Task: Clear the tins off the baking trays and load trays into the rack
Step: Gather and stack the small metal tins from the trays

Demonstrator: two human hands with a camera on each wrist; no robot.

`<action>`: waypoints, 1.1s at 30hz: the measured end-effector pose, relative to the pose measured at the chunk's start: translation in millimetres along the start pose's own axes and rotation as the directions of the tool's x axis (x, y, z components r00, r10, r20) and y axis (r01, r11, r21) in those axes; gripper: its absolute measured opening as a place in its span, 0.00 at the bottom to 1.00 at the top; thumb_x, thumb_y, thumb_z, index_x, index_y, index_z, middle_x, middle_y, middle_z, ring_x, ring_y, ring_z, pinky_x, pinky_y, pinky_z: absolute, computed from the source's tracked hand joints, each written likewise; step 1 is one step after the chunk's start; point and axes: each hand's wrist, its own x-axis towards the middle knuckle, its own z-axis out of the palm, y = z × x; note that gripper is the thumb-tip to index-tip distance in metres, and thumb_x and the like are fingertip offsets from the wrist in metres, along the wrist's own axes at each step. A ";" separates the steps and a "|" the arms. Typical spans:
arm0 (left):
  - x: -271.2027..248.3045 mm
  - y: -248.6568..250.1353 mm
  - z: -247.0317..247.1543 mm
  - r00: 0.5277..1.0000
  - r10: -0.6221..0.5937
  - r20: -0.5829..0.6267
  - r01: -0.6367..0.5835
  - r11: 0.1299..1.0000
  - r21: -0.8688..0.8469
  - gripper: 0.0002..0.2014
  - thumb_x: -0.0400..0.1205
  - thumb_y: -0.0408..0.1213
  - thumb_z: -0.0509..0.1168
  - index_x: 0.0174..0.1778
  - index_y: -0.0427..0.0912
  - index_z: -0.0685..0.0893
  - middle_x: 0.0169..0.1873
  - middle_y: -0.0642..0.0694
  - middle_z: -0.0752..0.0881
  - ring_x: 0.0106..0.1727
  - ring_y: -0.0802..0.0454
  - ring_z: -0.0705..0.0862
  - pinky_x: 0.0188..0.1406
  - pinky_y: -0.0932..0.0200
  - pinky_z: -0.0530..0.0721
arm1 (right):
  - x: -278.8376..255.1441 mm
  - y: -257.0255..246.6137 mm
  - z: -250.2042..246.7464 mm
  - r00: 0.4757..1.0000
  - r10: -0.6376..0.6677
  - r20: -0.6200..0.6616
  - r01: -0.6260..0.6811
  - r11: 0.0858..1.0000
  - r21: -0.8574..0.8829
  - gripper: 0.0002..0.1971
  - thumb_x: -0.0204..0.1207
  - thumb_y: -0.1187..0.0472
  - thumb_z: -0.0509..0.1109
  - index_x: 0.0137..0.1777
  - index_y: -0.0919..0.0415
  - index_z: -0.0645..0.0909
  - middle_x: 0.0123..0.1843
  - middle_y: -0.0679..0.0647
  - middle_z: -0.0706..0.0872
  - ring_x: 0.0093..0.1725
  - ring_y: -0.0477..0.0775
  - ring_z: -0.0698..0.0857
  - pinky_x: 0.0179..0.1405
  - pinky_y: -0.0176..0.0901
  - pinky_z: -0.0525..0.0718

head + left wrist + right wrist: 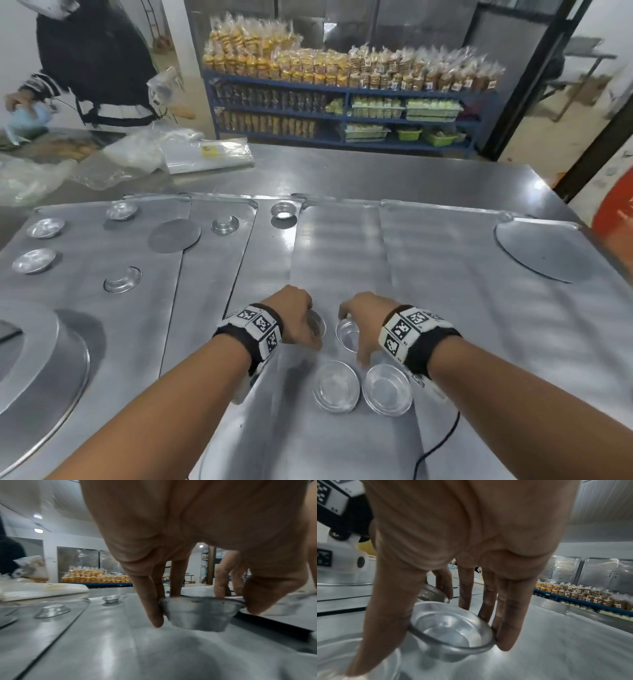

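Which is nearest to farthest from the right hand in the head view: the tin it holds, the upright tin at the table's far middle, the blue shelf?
1. Held tin, in the right hand.
2. Upright tin, far middle of the table.
3. Blue shelf, beyond the table.

Right hand (453,547) pinches a small tin (452,632) by its rim.

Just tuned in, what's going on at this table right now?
A person is picking small metal tins off baking trays on a steel table. The left hand grips one tin by its rim; the right hand holds another tin between thumb and fingers. Two more tins sit just in front of the hands, and several remain on the left trays. The right tray bears no small tins.
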 end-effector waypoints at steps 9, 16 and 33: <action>-34.4 56.3 34.5 0.996 0.086 0.038 -0.089 0.993 0.080 0.39 0.55 0.63 0.79 0.57 0.42 0.86 0.51 0.46 0.84 0.47 0.47 0.88 0.45 0.52 0.91 | -57.9 22.8 42.9 1.000 0.029 0.006 -0.028 0.999 -0.039 0.46 0.44 0.55 0.88 0.66 0.46 0.74 0.58 0.49 0.78 0.51 0.57 0.86 0.46 0.50 0.89; -46.3 73.9 50.8 0.996 0.074 0.058 -0.082 0.982 0.169 0.37 0.57 0.58 0.81 0.57 0.41 0.83 0.53 0.45 0.79 0.48 0.45 0.87 0.45 0.53 0.90 | -65.9 25.0 67.9 1.000 -0.019 -0.005 0.018 0.996 -0.092 0.45 0.46 0.59 0.89 0.66 0.49 0.73 0.57 0.50 0.76 0.51 0.59 0.85 0.40 0.44 0.81; -19.1 52.4 53.0 0.961 0.222 0.165 -0.240 0.966 0.096 0.29 0.58 0.63 0.81 0.44 0.46 0.86 0.40 0.48 0.86 0.38 0.48 0.86 0.33 0.59 0.84 | -25.5 29.4 52.9 0.979 -0.091 0.182 0.117 0.984 -0.137 0.56 0.29 0.39 0.88 0.66 0.35 0.71 0.57 0.44 0.84 0.50 0.54 0.88 0.48 0.52 0.89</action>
